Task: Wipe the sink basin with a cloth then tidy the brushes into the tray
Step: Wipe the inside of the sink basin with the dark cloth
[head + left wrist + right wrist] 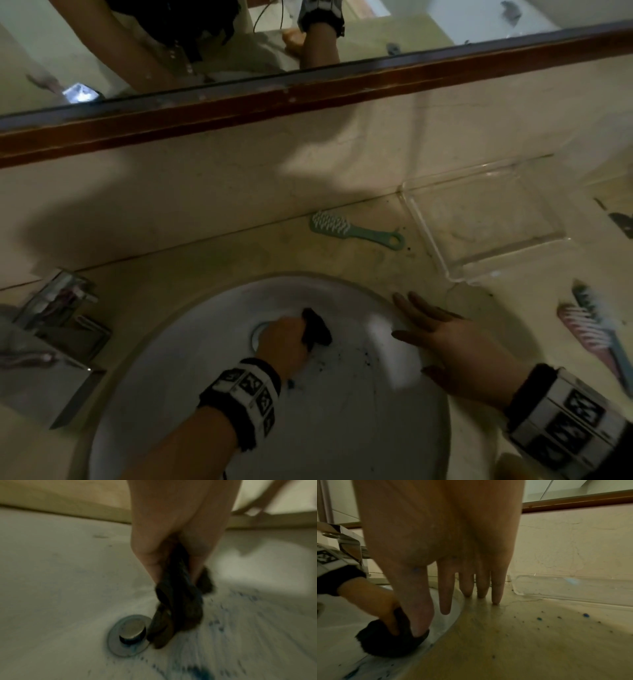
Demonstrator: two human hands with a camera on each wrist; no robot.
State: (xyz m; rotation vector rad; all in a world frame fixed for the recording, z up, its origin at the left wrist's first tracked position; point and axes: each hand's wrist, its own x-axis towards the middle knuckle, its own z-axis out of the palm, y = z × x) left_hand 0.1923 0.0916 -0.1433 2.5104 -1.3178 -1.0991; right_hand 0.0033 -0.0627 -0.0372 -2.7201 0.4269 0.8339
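Observation:
My left hand (284, 339) grips a bunched dark cloth (317, 329) inside the white sink basin (212, 394), pressing it beside the metal drain (128, 634). Blue-black specks (221, 627) streak the basin floor near the cloth (178, 609). My right hand (442, 339) lies flat with straight fingers (495, 588) on the basin's right rim and countertop. A green brush (352, 228) lies on the counter behind the sink. A clear tray (486, 219) sits at the right back. A pink brush (589, 334) and a teal one (603, 318) lie at the far right.
A chrome tap (58, 315) stands left of the basin. The mirror's brown frame (308, 92) runs along the wall above the beige countertop (522, 642), which carries dark and blue specks (585, 615) near the tray (573, 586).

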